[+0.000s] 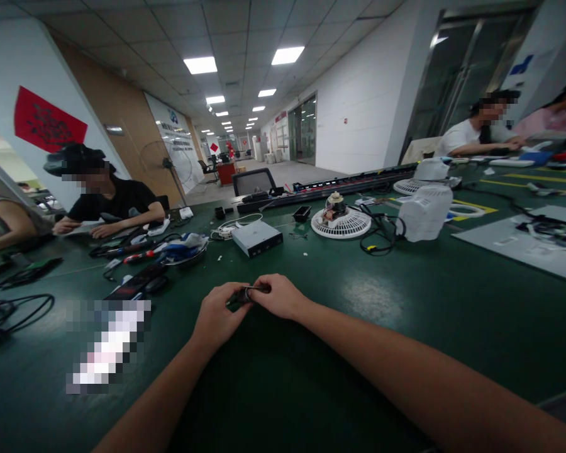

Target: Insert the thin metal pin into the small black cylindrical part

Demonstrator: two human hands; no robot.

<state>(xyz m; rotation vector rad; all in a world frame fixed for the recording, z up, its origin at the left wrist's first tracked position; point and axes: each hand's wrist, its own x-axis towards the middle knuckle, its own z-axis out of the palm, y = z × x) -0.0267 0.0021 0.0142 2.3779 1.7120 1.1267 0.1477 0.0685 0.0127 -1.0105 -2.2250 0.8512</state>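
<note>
Both my hands meet over the near middle of the green table. Between them is a small dark object, mostly covered by the fingers, so its kind cannot be made out. My left hand is closed on its left side, and my right hand pinches its right end. Just beyond the hands sits a silver optical disc drive. A small black open box stands behind that drive to the right.
A white fan grille with a motor and a white plastic housing stand at the right. Tools, cables and a blue bundle lie at the left, near a blurred bright screen. Co-workers sit at both sides.
</note>
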